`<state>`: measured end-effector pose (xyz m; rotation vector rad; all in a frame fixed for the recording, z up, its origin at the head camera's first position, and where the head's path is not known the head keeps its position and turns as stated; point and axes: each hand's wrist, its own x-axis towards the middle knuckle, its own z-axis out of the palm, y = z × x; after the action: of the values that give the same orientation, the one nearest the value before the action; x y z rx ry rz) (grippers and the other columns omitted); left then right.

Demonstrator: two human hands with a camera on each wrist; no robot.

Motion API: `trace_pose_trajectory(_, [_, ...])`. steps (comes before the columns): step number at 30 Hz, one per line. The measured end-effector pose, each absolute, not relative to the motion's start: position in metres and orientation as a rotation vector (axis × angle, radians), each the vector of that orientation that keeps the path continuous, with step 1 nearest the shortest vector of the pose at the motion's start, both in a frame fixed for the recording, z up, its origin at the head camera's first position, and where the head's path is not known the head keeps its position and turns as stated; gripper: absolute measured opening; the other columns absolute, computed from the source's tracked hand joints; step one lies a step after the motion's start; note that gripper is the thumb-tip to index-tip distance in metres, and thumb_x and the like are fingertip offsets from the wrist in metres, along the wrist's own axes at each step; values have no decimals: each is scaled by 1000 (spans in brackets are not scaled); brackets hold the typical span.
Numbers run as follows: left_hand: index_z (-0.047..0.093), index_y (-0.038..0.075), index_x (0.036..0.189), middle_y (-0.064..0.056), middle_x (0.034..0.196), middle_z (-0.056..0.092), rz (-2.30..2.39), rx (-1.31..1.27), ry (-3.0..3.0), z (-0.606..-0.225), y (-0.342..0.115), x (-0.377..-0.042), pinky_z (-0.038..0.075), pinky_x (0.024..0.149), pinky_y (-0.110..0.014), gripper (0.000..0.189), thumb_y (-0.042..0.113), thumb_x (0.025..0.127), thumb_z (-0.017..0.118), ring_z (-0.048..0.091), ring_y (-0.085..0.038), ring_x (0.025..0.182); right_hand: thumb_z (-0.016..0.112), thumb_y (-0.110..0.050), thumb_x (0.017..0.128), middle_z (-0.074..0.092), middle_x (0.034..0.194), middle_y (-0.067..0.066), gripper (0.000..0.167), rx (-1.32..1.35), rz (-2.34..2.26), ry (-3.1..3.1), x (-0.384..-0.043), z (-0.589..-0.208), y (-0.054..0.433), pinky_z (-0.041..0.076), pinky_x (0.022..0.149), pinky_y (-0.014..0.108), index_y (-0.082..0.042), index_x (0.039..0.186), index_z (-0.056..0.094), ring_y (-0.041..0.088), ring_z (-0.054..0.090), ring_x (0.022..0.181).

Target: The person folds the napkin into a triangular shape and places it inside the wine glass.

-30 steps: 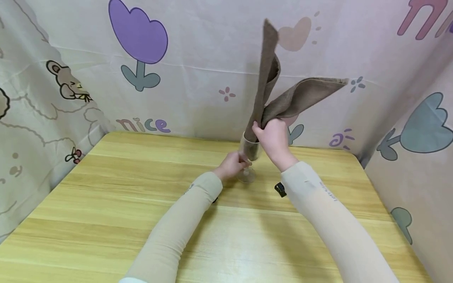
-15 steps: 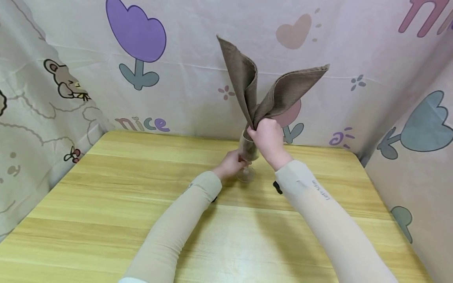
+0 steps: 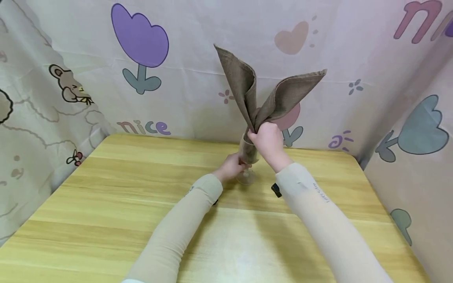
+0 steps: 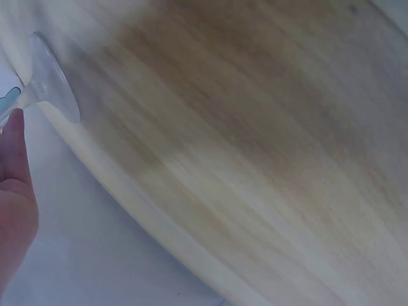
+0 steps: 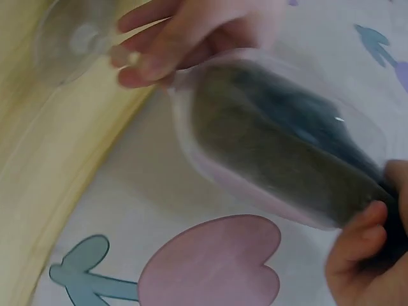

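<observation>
A brown cloth napkin (image 3: 283, 98) stands in a clear stemmed glass (image 3: 249, 151), its two folded points spreading left and right above the rim. My left hand (image 3: 231, 165) pinches the stem just under the bowl; in the right wrist view the left fingers (image 5: 185, 38) curl about it. My right hand (image 3: 267, 139) grips the napkin at the glass's mouth, where the two points meet. Through the bowl, the bunched lower end of the napkin (image 5: 268, 140) shows in the right wrist view. In the left wrist view the glass foot (image 4: 54, 80) appears beside the left hand (image 4: 16, 191).
The wooden table (image 3: 141, 220) reaches back to a printed curtain (image 3: 198, 78) close behind the glass. More curtain (image 3: 417, 177) hangs along the right side and the left. A small black object (image 3: 276, 190) shows beneath the right cuff.
The napkin has turned, so its left point now leans left rather than standing upright. The right hand has shifted slightly left. The left hand keeps its hold on the stem.
</observation>
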<state>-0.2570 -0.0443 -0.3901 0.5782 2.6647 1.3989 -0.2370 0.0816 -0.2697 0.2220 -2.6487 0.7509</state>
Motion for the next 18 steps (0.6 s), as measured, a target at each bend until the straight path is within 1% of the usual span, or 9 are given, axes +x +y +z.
trace_pose_trajectory(1, [62, 0, 98, -15, 92, 66, 1401, 586, 2662, -390, -43, -257, 50, 65, -22, 15, 11, 89, 63, 61, -15, 72, 64, -32, 84, 67, 82, 20, 32, 229, 830, -2672, -237, -268, 84, 51, 66, 45, 0, 81, 62, 34, 65, 77])
trace_pose_trajectory(3, [60, 0, 100, -16, 94, 66, 1422, 604, 2647, -390, -41, -258, 50, 65, -22, 16, 10, 89, 62, 61, -16, 73, 64, -43, 83, 65, 98, 19, 46, 221, 1000, -2725, -237, -263, 91, 50, 74, 42, -1, 100, 59, 30, 63, 86])
trace_pose_trajectory(4, [60, -1, 101, -16, 95, 66, 1435, 614, 2646, -390, -40, -259, 50, 66, -22, 16, 10, 89, 62, 61, -17, 73, 63, -50, 82, 63, 101, 17, 53, 206, 1085, -2756, -237, -260, 94, 50, 77, 43, -2, 105, 56, 29, 62, 87])
trace_pose_trajectory(5, [59, -1, 102, -17, 95, 66, 1452, 622, 2640, -390, -39, -259, 50, 66, -22, 17, 9, 89, 62, 61, -17, 74, 62, -57, 80, 61, 97, 14, 60, 191, 1164, -2783, -237, -257, 98, 49, 78, 42, -4, 107, 54, 29, 62, 87])
trace_pose_trajectory(8, [58, -2, 101, -18, 96, 66, 1484, 623, 2627, -390, -37, -261, 50, 66, -23, 16, 6, 88, 62, 61, -17, 75, 50, -71, 79, 59, 74, 5, 68, 108, 1338, -2845, -239, -253, 107, 50, 72, 34, -4, 93, 56, 23, 63, 71])
trace_pose_trajectory(9, [58, -3, 101, -19, 96, 66, 1489, 613, 2622, -390, -36, -262, 49, 65, -22, 16, 6, 88, 62, 61, -17, 75, 46, -72, 81, 54, 64, 2, 68, 91, 1419, -2839, -240, -254, 109, 51, 68, 32, -5, 87, 55, 21, 62, 62])
trace_pose_trajectory(11, [59, -3, 99, -19, 95, 67, 1494, 587, 2614, -391, -35, -263, 49, 65, -22, 15, 5, 87, 62, 61, -18, 76, 39, -69, 86, 48, 54, 0, 65, 70, 1608, -2785, -243, -256, 114, 51, 62, 28, -6, 82, 53, 16, 58, 54])
trace_pose_trajectory(14, [60, -4, 99, -20, 98, 68, 1503, 558, 2595, -391, -34, -266, 49, 66, -21, 14, 4, 88, 61, 63, -19, 80, 32, -62, 92, 49, 61, -1, 60, 65, 1944, -2607, -246, -260, 118, 51, 57, 25, -6, 86, 51, 10, 51, 51])
trace_pose_trajectory(18, [60, -4, 99, -19, 100, 69, 1487, 571, 2606, -392, -33, -267, 49, 66, -19, 13, 4, 88, 59, 63, -19, 80, 30, -58, 94, 47, 69, -1, 53, 31, 2263, -2368, -247, -265, 123, 50, 55, 24, -9, 91, 49, 10, 46, 54])
